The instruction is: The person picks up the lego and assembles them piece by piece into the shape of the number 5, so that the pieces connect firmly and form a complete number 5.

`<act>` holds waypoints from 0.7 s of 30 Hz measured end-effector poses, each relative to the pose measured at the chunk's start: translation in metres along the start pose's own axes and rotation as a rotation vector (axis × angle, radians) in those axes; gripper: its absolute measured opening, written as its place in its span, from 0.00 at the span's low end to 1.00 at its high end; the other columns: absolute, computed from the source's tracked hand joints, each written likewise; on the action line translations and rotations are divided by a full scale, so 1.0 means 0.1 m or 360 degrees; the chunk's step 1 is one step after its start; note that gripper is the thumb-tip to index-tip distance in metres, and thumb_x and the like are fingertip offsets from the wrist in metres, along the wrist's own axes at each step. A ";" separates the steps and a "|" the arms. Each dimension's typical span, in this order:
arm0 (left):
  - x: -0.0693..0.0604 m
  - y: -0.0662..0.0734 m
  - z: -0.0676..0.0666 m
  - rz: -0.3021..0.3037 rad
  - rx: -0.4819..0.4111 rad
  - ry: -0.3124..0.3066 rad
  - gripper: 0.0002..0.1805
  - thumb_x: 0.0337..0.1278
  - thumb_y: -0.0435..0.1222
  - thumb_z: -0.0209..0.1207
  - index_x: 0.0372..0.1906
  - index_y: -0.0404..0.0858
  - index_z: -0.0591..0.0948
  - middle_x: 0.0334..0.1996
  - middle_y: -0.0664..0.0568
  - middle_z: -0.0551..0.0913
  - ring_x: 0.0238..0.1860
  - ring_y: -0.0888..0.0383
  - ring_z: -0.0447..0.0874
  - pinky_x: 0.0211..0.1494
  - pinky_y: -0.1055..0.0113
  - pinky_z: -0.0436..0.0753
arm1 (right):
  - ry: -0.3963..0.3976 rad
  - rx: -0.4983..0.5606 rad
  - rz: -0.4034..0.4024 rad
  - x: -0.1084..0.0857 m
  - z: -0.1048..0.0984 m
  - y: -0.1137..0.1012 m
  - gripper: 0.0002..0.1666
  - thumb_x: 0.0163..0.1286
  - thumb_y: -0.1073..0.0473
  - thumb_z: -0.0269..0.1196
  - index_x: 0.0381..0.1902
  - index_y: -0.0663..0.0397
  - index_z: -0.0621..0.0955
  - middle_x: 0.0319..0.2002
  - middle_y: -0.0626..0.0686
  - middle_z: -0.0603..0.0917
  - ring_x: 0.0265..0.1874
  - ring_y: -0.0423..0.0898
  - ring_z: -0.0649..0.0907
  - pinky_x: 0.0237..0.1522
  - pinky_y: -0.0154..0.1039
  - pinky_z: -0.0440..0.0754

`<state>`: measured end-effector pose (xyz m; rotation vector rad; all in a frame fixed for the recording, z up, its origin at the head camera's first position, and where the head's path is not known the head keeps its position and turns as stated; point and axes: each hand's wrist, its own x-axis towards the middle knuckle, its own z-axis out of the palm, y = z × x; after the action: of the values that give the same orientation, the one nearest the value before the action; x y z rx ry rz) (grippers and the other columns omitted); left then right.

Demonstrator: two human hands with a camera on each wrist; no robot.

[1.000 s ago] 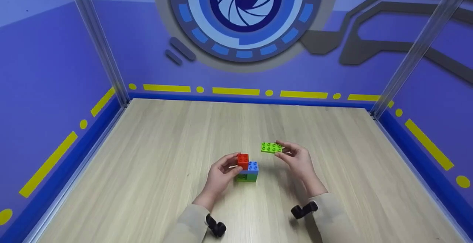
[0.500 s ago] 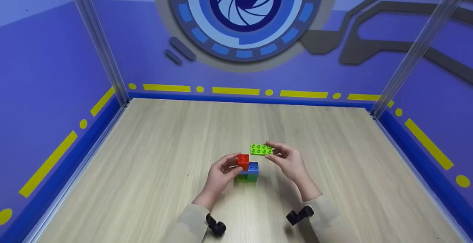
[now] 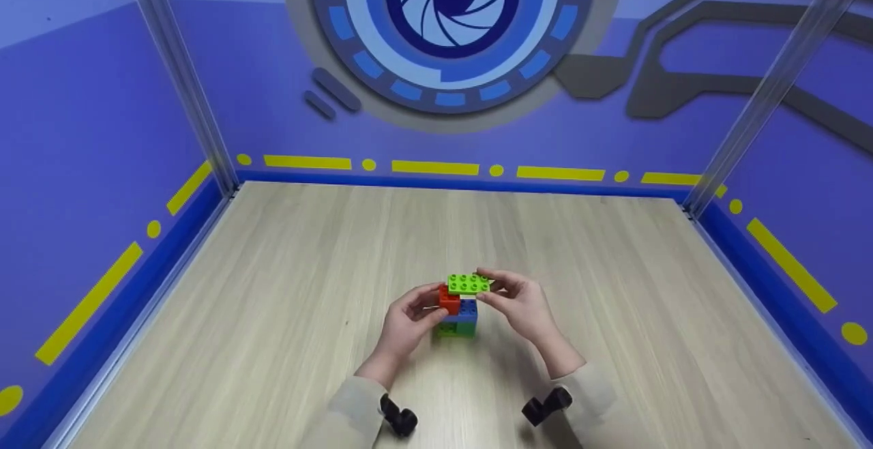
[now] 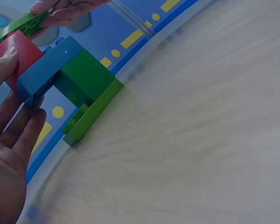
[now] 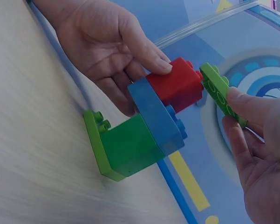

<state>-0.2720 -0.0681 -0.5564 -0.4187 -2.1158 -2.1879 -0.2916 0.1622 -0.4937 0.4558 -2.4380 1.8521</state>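
A small stack of toy building bricks stands on the table. At its base is a flat light-green plate brick (image 5: pixel 97 149), then a dark green brick (image 5: pixel 133 145), a blue brick (image 5: pixel 157 116) and a red brick (image 5: pixel 176 84) on the blue one's left half. My left hand (image 3: pixel 402 326) pinches the red brick between thumb and fingers. In my right hand (image 3: pixel 522 306) a second light-green plate brick (image 3: pixel 468 284) is pinched by its right end, studs up. Its left end sits right over the red brick, touching or nearly so; the right wrist view shows it slightly tilted.
Under the stack is a light wood-grain tabletop (image 3: pixel 307 265). Blue printed panels (image 3: pixel 436 142) rise at the back and both sides, with metal corner posts (image 3: pixel 764 87). A black wrist mount (image 3: pixel 397 417) sits on each sleeve.
My right hand has carried the light-green plate brick leftward and slightly nearer, from beside the stack to over the red brick. My left hand and the stack have stayed in place.
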 end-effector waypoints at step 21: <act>-0.01 0.01 0.02 0.0070 0.0015 0.0015 0.29 0.66 0.38 0.67 0.70 0.39 0.76 0.63 0.42 0.82 0.63 0.53 0.83 0.69 0.65 0.81 | -0.0072 -0.0026 -0.0083 -0.03 0.11 0.01 0.23 0.65 0.66 0.72 0.58 0.62 0.85 0.55 0.63 0.88 0.39 0.38 0.83 0.44 0.25 0.84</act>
<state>-0.2705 -0.0663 -0.5553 -0.4483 -2.0909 -2.1512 -0.2872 0.1526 -0.4982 0.5610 -2.4430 1.8200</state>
